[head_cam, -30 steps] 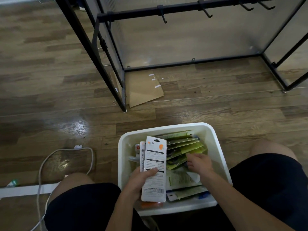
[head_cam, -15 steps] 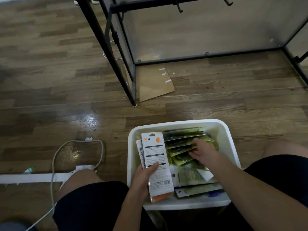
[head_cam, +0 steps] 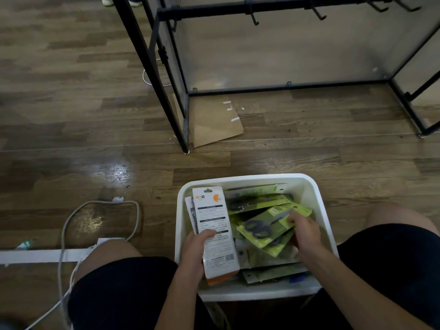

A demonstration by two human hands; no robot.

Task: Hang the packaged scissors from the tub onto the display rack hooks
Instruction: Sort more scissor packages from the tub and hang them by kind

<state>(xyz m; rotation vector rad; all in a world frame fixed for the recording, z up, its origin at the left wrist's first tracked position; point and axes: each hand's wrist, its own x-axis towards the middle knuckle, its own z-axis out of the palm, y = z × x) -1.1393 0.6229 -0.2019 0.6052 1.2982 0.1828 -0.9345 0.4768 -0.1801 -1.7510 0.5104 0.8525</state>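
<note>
A white tub point(head_cam: 309, 186) stands on the floor between my knees, filled with several packaged scissors. My left hand point(head_cam: 196, 248) grips a small stack of white-backed scissor packs point(head_cam: 213, 225) upright over the tub's left side, thumb across the front one. My right hand point(head_cam: 303, 231) reaches into the tub and pinches a green scissor pack point(head_cam: 264, 227) with dark-handled scissors, tilting it up from the pile. The black display rack point(head_cam: 238, 10) stands beyond the tub, its bar carrying bare hooks point(head_cam: 253, 17).
A brown cardboard piece point(head_cam: 214, 125) lies by the rack's front left leg point(head_cam: 166, 91). A white cable point(head_cam: 100, 206) loops on the wood floor at left, beside a white strip point(head_cam: 31, 256). My knees flank the tub.
My right hand has shifted right inside the tub and lifted a green pack out of the pile. My left hand keeps the white packs. The view tilted up slightly toward the rack.
</note>
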